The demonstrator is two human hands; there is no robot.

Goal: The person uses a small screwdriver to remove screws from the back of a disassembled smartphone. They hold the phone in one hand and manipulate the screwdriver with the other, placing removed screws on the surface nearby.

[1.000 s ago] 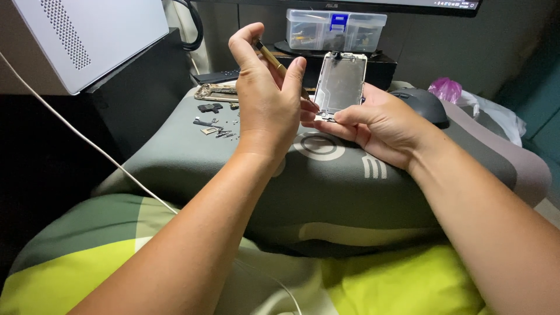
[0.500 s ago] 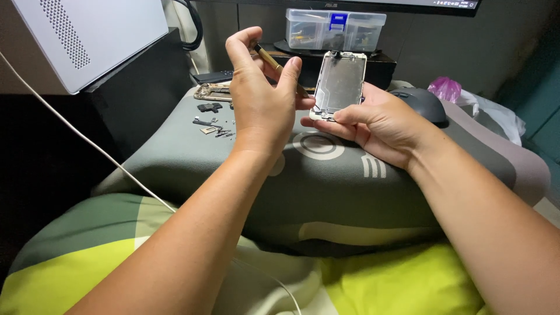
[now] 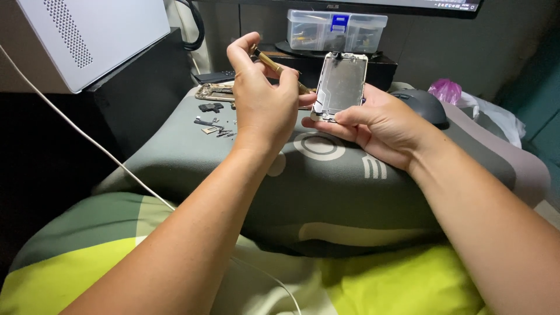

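— Head view: where's the phone frame (image 3: 340, 86)?
— Upright above the grey cushion's (image 3: 350, 192) far edge, pinched at its bottom by the right hand (image 3: 382, 125). The left hand (image 3: 263, 99) grips a brass screwdriver (image 3: 279, 69).
— Containers?
— A clear plastic box (image 3: 336, 30) behind, contents indistinct; loose small parts (image 3: 213, 121) lie at the cushion's far-left corner.

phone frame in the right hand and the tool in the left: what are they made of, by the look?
Phone frame: looks like bare metal, silvery with a dull sheen and a stamped flat plate; not certain. Tool in the left hand: slim brass-coloured shaft, probably metal, though coated plastic can't be ruled out. The right hand grips the frame's lower edge.
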